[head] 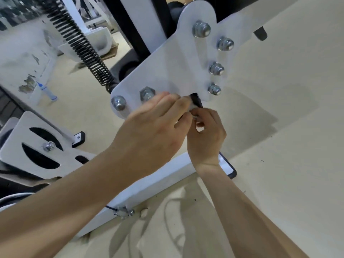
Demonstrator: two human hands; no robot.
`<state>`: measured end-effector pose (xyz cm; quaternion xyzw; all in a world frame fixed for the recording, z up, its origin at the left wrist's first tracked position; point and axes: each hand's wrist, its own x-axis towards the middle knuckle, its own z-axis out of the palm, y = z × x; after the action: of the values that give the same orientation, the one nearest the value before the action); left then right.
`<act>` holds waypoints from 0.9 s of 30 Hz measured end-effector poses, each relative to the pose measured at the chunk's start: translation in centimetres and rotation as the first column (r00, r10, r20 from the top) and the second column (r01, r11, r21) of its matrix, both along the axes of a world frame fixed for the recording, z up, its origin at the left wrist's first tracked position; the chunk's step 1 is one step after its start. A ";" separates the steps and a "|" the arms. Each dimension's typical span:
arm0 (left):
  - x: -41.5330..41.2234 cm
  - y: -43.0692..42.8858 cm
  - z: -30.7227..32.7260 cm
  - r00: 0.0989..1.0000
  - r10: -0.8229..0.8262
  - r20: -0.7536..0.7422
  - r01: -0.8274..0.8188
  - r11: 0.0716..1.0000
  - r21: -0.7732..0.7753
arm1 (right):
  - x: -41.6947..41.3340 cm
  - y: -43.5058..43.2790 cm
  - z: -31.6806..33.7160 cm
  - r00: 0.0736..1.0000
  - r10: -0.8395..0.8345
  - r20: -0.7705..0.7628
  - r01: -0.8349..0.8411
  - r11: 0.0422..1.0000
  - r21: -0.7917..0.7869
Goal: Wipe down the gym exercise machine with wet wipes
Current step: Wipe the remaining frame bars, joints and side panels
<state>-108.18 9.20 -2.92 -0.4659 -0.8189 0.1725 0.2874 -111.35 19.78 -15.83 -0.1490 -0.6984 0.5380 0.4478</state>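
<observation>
At the lower edge of the machine's white bracket plate (pixel 173 67), we have both hands together round a small wet wipe (pixel 191 107). Our left hand (pixel 154 129) reaches in from the lower left with its fingers curled, their tips pressing the wipe against a short black bar (pixel 197 100) that sticks out of a notch in the plate's bottom edge. Our right hand (pixel 205 138) comes up from below, just beside the left, its thumb and forefinger bent in a pinch on the wipe's lower end. Only a scrap of white shows between the fingertips; the rest of the wipe is hidden by our fingers.

Four domed nuts run down the plate's right side, the top one (pixel 202 29) the largest in view. Another domed nut (pixel 118 102) sits at the lower left corner, and a hex nut (pixel 147 94) is beside it, partly behind our left knuckles. A black coil spring (pixel 80 43) slants down from the upper left to the plate's left end.

Under our forearms lies a white base beam (pixel 158 180) on the beige floor (pixel 279 164), with a black end cap (pixel 229 169) near our right wrist and a thin cable with a metal clamp (pixel 122 211) on its near side. To the lower left is a second white plate (pixel 16 144) with curved slots. Farther off on the floor stands a bottle with a blue top (pixel 46 91).
</observation>
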 end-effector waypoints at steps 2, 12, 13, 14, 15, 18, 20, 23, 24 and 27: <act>0.0 0.4 -0.2 1.000 0.006 0.015 -0.005 0.999 -0.047 | 1.1 0.0 -1.3 0.989 0.036 0.144 -0.022 0.995 -0.101; 0.3 0.3 -1.5 0.998 0.059 0.031 -0.057 0.997 -0.050 | 0.7 0.3 -2.0 0.995 0.018 0.102 -0.011 0.998 -0.065; 0.1 0.3 -1.9 0.997 0.060 0.041 -0.057 0.995 -0.078 | 0.9 0.7 -3.2 0.983 0.045 0.177 -0.018 0.988 -0.155; -0.1 0.4 -2.4 0.996 0.070 0.054 -0.064 0.992 -0.109 | 0.8 1.0 -4.1 0.972 0.062 0.225 -0.011 0.975 -0.220; -0.3 0.5 -3.0 0.995 0.079 0.065 -0.069 0.989 -0.134 | 0.7 1.0 -4.4 0.966 0.061 0.250 0.005 0.967 -0.257; -1.4 0.9 -4.6 0.997 0.062 0.039 -0.054 0.982 -0.178 | 0.7 -0.2 -2.0 0.994 0.047 0.101 -0.027 0.981 -0.192; -2.1 1.6 -5.1 0.999 0.046 -0.003 -0.045 0.976 -0.214 | 0.5 -0.9 -1.1 0.999 0.032 -0.007 -0.033 0.996 -0.083; -2.7 2.4 -5.9 0.999 0.024 -0.030 -0.031 0.954 -0.297 | 0.4 0.1 -4.3 0.999 -0.014 0.030 0.019 0.989 -0.145; -2.9 2.4 -6.3 0.998 0.017 -0.067 -0.039 0.942 -0.333 | 0.6 0.7 -6.1 0.994 0.003 0.114 0.023 0.974 -0.224; -3.4 2.4 -8.1 0.991 0.000 -0.131 -0.054 0.912 -0.407 | 0.8 2.1 -11.2 0.925 0.095 0.369 0.060 0.920 -0.388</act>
<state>-111.61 11.63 -11.00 -0.4923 -0.7507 0.3739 0.2331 -110.56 21.88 -27.03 -0.3308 -0.6512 0.6315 0.2601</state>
